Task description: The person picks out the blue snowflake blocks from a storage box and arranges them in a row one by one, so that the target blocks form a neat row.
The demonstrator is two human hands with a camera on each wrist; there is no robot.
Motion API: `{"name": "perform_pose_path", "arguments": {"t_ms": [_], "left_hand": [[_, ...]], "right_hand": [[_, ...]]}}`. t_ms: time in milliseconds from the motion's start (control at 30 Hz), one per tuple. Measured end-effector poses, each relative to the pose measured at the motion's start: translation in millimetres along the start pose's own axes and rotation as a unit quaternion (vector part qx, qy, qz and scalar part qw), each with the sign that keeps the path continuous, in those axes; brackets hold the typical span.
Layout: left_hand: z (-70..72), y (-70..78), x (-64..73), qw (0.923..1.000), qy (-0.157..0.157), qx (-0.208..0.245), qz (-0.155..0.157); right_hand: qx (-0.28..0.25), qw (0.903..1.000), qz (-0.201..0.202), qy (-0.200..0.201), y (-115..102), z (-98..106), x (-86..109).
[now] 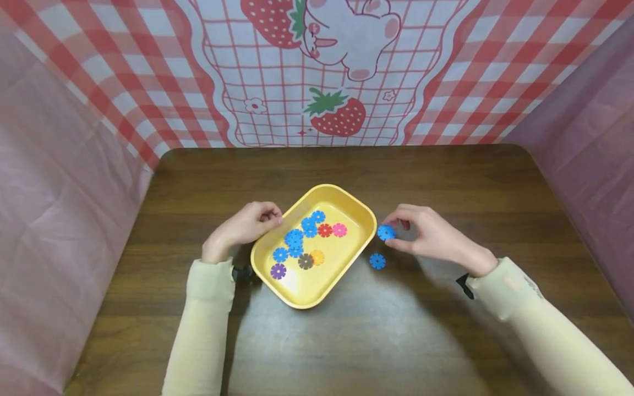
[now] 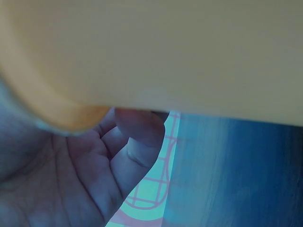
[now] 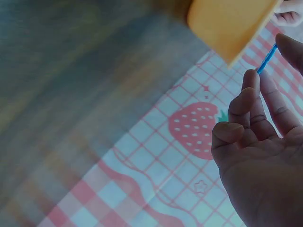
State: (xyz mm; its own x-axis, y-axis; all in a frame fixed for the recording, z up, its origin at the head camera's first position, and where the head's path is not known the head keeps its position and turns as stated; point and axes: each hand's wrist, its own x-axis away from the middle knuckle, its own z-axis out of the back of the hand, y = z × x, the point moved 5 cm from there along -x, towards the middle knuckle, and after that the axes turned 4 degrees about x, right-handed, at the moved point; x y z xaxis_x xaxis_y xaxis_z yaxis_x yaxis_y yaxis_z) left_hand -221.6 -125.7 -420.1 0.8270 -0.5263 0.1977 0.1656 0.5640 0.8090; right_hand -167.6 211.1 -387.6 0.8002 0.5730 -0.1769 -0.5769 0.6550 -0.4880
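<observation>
My right hand (image 1: 426, 231) pinches a blue notched plastic disc (image 1: 386, 232) between thumb and fingertips, just off the right rim of a yellow tray (image 1: 364, 212). Edge-on in the right wrist view, the same disc (image 3: 267, 59) shows as a thin blue line. A second blue disc (image 1: 377, 261) lies on the table below that hand. At the tray's left side, my left hand (image 1: 250, 223) grips the rim with curled fingers; the tray wall (image 2: 156, 56) hides part of them in the left wrist view. Inside lie several blue discs (image 1: 294, 238) and a purple disc (image 1: 278, 271).
Red (image 1: 324, 230), pink (image 1: 339, 230), orange (image 1: 317, 257) and dark brown (image 1: 305, 261) discs also lie in the tray. The wooden table (image 1: 396, 335) ends at the back against a checked cloth with strawberries (image 1: 342, 118). Pink curtains (image 1: 59, 181) hang at both sides.
</observation>
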Motion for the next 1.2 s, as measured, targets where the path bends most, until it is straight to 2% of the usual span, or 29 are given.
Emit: {"name": "perform_pose_path", "arguments": {"t_ms": [300, 467, 900, 1200], "left_hand": [[0.8, 0.9, 0.2, 0.9999, -0.002, 0.005, 0.010], [0.8, 0.7, 0.1, 1.0000, -0.002, 0.004, 0.005], [0.5, 1.6, -0.7, 0.9999, -0.007, 0.007, 0.007], [1.4, 2.0, -0.9, 1.0000, -0.001, 0.005, 0.003]], "right_hand": [[0.005, 0.9999, -0.011, -0.011, 14.4, -12.7, 19.6], [0.007, 0.9994, -0.026, -0.021, 20.0, -21.6, 26.3], [0.036, 0.9982, -0.030, -0.037, 26.3, -39.3, 37.7], [0.048, 0.9981, -0.013, -0.036, 27.5, -43.0, 39.2]]}}
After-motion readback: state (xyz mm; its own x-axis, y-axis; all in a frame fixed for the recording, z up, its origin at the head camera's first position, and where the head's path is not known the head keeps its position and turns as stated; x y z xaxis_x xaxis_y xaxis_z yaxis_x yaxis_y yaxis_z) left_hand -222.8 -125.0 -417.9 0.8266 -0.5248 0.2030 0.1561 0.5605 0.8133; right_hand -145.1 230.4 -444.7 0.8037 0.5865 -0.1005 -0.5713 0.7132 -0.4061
